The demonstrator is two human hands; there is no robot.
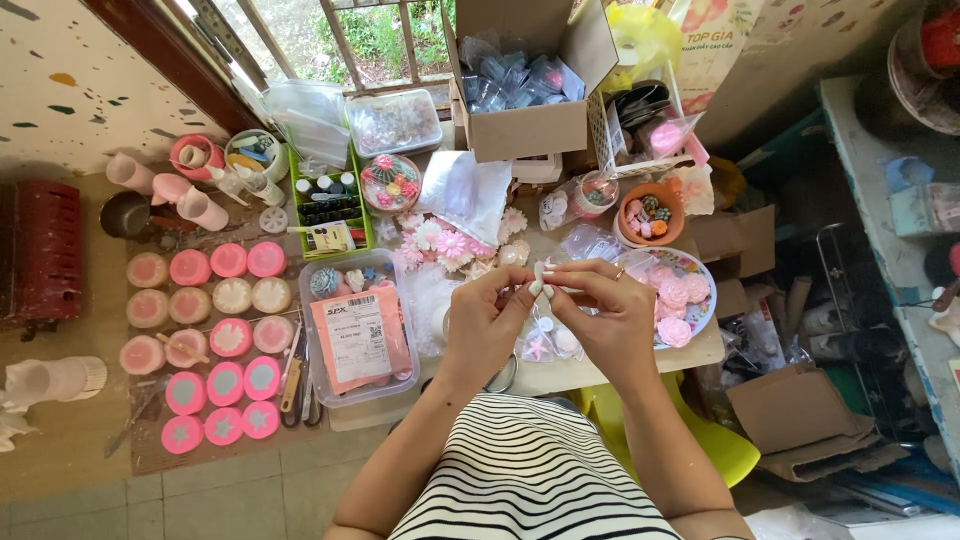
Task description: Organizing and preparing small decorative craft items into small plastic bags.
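- Black-and-white striped fabric (520, 480) of the person's garment fills the lower frame, nearest the camera.
- Left hand (487, 318) and right hand (605, 312) meet above the tabletop (620, 365), fingertips pinched together.
- Small white moulded piece (543, 272), smooth and glossy-looking, sits between both grips at the fingertips; its exact shape is too small to tell.
- Both grips are nearly closed on this piece; it lies centrally, equally near each hand.
- Clear plastic lidded box (358, 338) holding a pink packet lies left of the left hand.
- Round pink silicone moulds (228, 260) stand in rows further left.
- Patterned plate of pink moulded flowers (678, 295) sits just beside the right hand.
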